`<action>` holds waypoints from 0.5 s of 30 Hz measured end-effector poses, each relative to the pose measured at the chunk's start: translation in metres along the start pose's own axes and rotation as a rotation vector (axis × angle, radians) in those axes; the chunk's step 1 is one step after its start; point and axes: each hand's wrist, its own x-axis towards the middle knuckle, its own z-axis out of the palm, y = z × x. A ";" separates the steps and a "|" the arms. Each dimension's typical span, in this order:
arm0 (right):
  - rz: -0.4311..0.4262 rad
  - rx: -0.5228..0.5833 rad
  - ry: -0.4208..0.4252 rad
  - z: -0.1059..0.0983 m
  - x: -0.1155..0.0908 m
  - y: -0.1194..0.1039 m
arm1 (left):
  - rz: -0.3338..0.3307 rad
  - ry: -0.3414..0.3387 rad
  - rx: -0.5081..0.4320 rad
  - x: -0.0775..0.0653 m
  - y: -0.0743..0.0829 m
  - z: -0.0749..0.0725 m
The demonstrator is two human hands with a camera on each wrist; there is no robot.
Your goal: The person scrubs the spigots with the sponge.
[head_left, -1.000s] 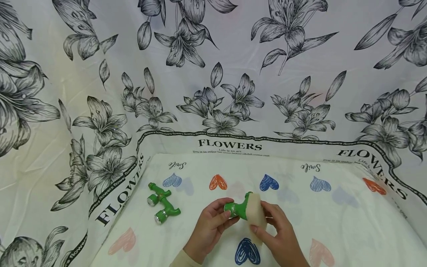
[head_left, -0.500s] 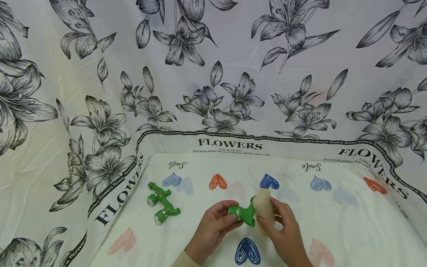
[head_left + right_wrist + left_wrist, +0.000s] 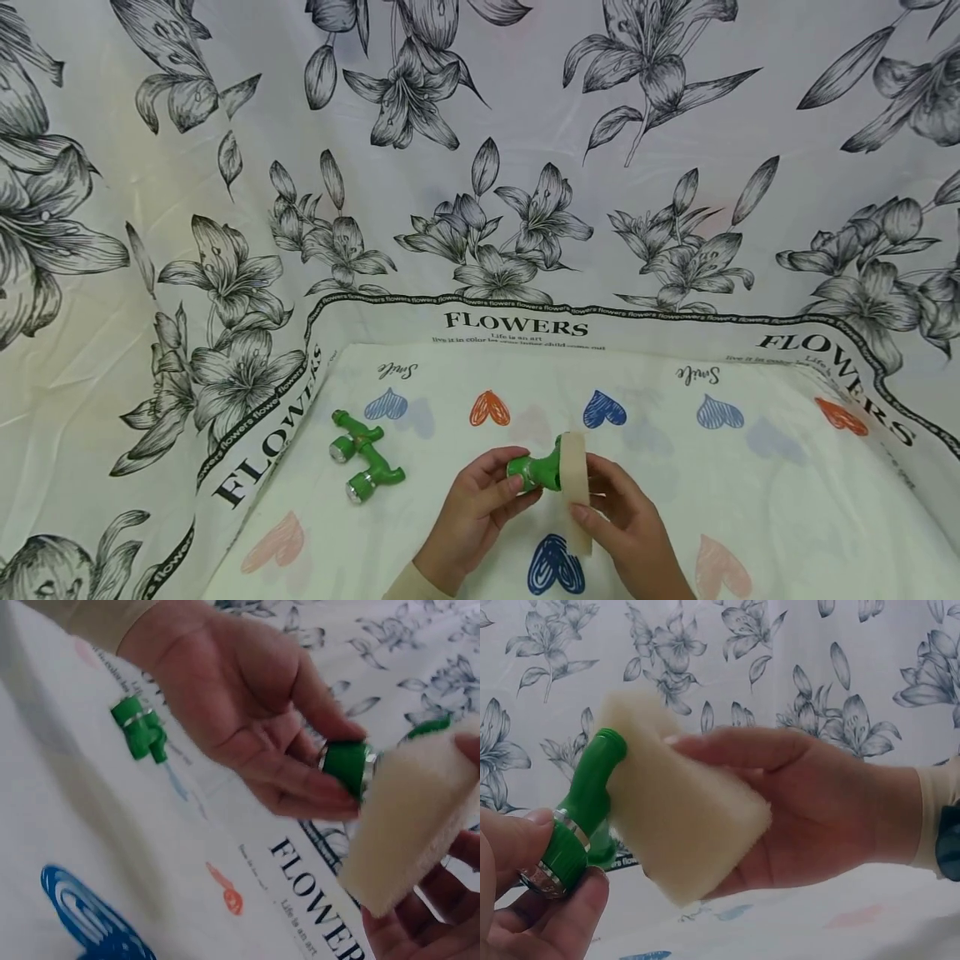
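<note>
My left hand (image 3: 474, 515) pinches a green plastic tap (image 3: 538, 472) by its round knob, thumb on one side and fingers on the other. A cream-coloured sponge (image 3: 574, 487) is gripped in my right hand (image 3: 633, 525), thumb on the near face and fingers behind. In the head view the sponge stands nearly upright, edge-on, against the body of the tap. The left wrist view shows the tap's ribbed spout end (image 3: 612, 741) overlapping the sponge's broad face (image 3: 690, 817). From the right wrist, the sponge hides most of the tap beyond its knob (image 3: 346, 766).
Two more green taps lie close together at the left of the table, one farther back (image 3: 360, 428) and one nearer (image 3: 377, 477). The white cloth (image 3: 450, 375) has printed hearts. A flower-patterned curtain (image 3: 480, 100) hangs behind and at the sides.
Sponge and tap shifted right, then back left. The sponge swung from a slanted broad face to edge-on, and the tap turned in my left fingers. The two lying taps stayed put.
</note>
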 end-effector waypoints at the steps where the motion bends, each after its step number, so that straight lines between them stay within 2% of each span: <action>1: 0.009 0.026 -0.015 0.001 -0.001 -0.001 | -0.003 0.004 -0.003 0.000 0.000 0.000; 4: -0.009 0.046 -0.038 0.004 -0.002 -0.004 | -0.013 0.010 0.040 0.000 -0.001 0.000; 10: -0.112 -0.067 0.012 0.007 -0.001 -0.005 | -0.041 0.008 0.304 -0.002 -0.003 0.005; 15: -0.191 -0.150 0.040 0.007 0.000 -0.004 | -0.009 -0.020 0.418 -0.005 -0.005 0.011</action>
